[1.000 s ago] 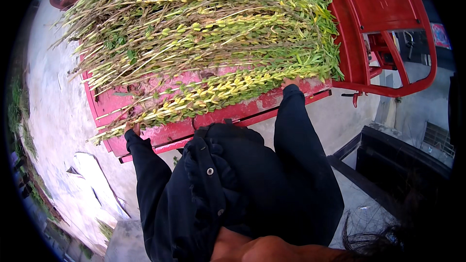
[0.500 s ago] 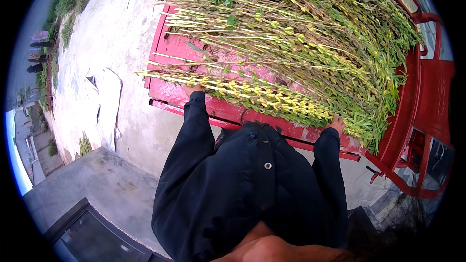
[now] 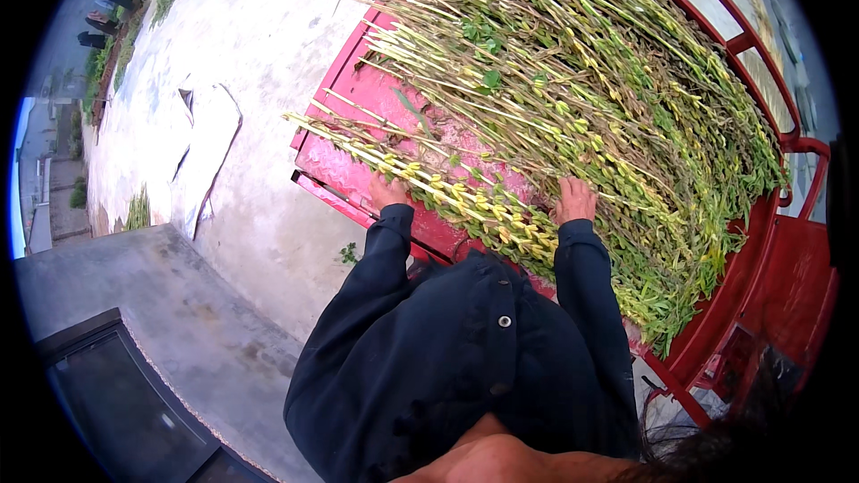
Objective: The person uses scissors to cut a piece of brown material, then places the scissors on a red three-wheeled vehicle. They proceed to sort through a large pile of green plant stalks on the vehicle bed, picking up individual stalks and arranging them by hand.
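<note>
Outdoors, on pale concrete ground [image 3: 268, 215], a red cart bed [image 3: 358, 139] carries a heap of long green-yellow plant stalks [image 3: 573, 98] that spreads from its near edge toward the far red rail [image 3: 761, 63]. We see our left hand [image 3: 390, 191] at the near rim, touching the lowest stalks, its fingers partly hidden, so we cannot tell its grip. Our right hand [image 3: 574, 199] lies flat and open on the stalks, holding nothing

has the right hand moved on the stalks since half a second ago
Yes. The right hand was down at the red cart's near edge; now it lies further in, flat on the green stalks, away from that edge.
</note>
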A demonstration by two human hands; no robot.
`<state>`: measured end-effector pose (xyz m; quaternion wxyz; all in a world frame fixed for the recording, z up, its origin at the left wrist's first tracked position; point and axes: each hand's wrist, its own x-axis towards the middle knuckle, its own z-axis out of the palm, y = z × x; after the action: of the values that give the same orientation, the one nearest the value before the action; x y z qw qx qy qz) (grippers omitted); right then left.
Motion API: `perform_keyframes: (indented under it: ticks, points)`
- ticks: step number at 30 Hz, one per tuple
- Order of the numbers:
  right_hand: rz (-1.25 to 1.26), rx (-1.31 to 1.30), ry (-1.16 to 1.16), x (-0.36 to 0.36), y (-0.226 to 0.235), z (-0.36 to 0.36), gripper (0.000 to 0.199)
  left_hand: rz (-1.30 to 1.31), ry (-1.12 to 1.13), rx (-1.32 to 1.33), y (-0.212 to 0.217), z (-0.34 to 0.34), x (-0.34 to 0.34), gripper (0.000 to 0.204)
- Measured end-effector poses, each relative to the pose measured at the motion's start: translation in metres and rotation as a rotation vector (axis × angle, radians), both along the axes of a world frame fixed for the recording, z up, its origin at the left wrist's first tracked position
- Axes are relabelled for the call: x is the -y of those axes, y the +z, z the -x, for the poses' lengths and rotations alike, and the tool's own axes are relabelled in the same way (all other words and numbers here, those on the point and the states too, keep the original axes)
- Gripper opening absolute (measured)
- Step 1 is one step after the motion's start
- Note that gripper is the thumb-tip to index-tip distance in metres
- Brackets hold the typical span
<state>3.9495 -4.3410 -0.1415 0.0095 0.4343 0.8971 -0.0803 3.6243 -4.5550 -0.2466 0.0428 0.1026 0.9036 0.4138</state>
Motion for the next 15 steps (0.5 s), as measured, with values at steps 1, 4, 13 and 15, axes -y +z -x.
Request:
perform_keyframes:
  ticks: [1,4,13,15]
  points:
    - [0.000,0.121,0.049,-0.005,-0.014,0.013,0.047,-0.039,0.012,0.002,-0.001,0.002,-0.001,0.047]
    - [0.017,0.356,-0.043,-0.023,-0.049,0.030,0.031,0.001,-0.115,-0.037,0.012,0.001,-0.022,0.039]
    - [-0.104,0.050,-0.096,-0.032,-0.014,0.009,0.008,-0.683,-0.072,1.410,0.027,-0.021,-0.103,0.070]
    - [-0.140,-0.001,-0.036,-0.020,-0.006,-0.003,0.007,-0.931,-0.252,1.472,0.042,-0.027,-0.124,0.059]
